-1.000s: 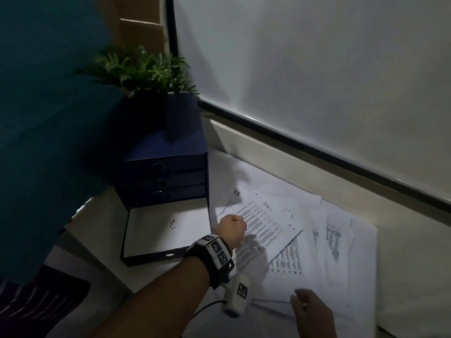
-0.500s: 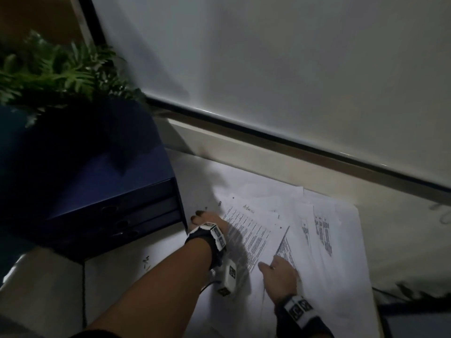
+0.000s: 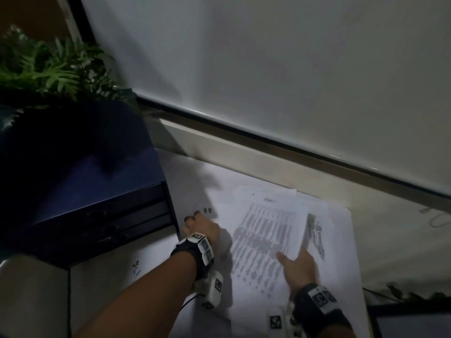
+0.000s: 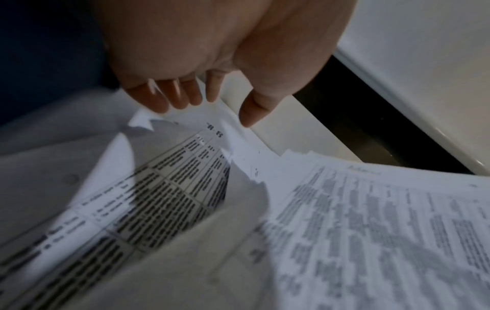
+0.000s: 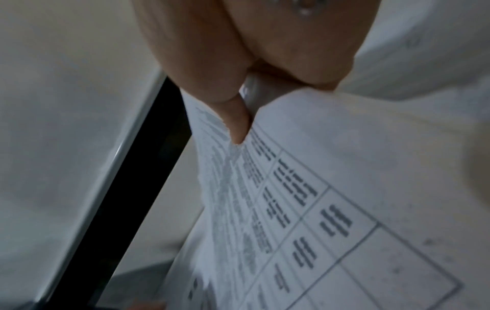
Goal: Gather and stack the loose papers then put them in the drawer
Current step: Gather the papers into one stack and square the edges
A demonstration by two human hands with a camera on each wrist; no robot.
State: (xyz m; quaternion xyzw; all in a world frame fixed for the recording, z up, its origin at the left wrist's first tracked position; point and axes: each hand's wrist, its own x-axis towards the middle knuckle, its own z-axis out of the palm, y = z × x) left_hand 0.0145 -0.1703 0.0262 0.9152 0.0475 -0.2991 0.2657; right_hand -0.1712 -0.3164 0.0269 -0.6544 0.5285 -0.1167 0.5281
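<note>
Loose papers (image 3: 266,230): white printed sheets, tables and text blocks, fanned and overlapping, edges unaligned, lying on the light desk surface (image 3: 402,240) toward its far edge below the wall trim. One sheet's corner near the left side looks creased or torn in the left wrist view.

Left hand (image 3: 205,228): at the left edge of the spread, just beside the drawer unit (image 3: 97,191); fingers (image 4: 169,94) and thumb loosely curved, tips touching a sheet's top edge, seemingly starting to pinch it.

Right hand (image 3: 297,267): thumb pressed on a lifted sheet's edge, pinching it; fingers beneath hidden.

Risks, as judged: pulling against that damaged corner could tear it further; sheets sliding unevenly may leave stragglers at the right edge; dim light hides sheet boundaries.

Potted fern (image 3: 48,69) sits on the drawer unit.
</note>
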